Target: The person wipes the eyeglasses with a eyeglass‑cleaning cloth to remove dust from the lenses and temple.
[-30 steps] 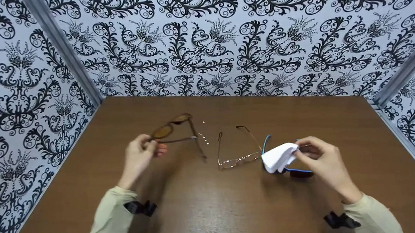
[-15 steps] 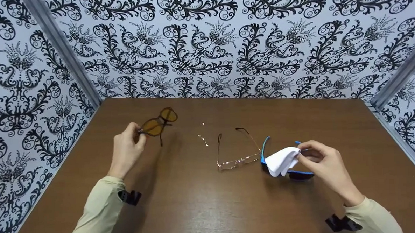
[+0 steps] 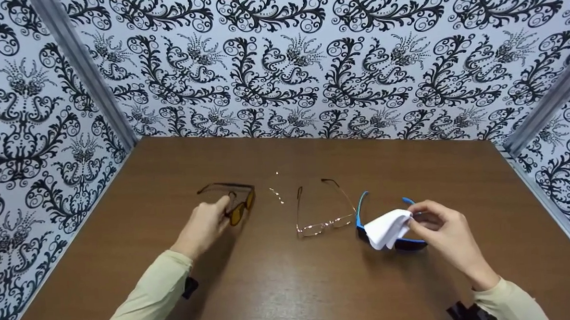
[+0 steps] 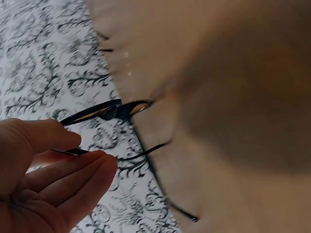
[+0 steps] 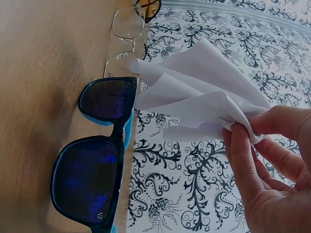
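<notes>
My left hand pinches a pair of amber-lensed sunglasses on the left side of the table. Their lenses face right and the unfolded arms point left. In the left wrist view, thumb and fingers grip the dark frame at one end. On the right, my right hand holds a bunched white cloth between thumb and fingertips. The cloth hangs over blue-and-black sunglasses, partly covering them in the head view. Their dark lenses show fully in the right wrist view.
Clear eyeglasses with thin metal rims stand mid-table with arms unfolded, close beside the blue sunglasses. Small bright spots show on the brown table behind. Patterned walls enclose the back and sides.
My left hand drew the amber sunglasses left, then turned them round and brought them back right and lower. The right hand with the cloth has barely moved.
</notes>
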Demonstrator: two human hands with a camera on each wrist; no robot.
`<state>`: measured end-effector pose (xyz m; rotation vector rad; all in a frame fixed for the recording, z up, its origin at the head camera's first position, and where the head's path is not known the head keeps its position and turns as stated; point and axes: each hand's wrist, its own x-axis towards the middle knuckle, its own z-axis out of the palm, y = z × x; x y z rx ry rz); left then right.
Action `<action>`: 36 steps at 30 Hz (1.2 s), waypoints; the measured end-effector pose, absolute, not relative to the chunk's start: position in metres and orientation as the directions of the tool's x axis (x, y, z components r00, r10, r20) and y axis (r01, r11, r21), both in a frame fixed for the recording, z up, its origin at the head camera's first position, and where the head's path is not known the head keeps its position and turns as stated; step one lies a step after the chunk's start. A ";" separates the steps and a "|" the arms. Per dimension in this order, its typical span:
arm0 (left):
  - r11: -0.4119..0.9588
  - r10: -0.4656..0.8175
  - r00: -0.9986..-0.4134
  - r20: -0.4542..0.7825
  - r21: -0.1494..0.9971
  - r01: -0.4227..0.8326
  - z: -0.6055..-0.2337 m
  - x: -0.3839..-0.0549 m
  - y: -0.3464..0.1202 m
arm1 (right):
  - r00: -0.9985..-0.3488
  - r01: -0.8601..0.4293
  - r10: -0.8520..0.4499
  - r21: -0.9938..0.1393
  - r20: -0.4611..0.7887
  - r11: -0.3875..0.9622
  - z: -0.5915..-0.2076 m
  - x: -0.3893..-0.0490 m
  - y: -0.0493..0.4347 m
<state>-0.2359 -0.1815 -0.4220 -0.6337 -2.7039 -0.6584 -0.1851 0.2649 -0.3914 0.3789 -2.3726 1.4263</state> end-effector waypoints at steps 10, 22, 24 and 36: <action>0.847 0.371 -0.894 0.251 0.304 0.437 -0.441 -0.245 -0.179 | -0.899 -0.414 -0.085 -0.775 0.429 0.477 -0.391 -0.194 0.267; 0.892 0.352 -0.932 0.089 0.270 0.362 -0.414 -0.245 -0.174 | -0.883 -0.447 -0.075 -0.784 0.462 0.430 -0.381 -0.206 0.262; 0.896 0.364 -0.924 0.116 0.228 0.382 -0.407 -0.244 -0.168 | -0.885 -0.444 -0.073 -0.789 0.459 0.425 -0.381 -0.206 0.261; 0.846 0.533 -0.844 0.065 -0.021 0.533 -0.420 -0.244 -0.056 | -0.893 -0.430 -0.019 -0.841 0.450 0.329 -0.401 -0.205 0.250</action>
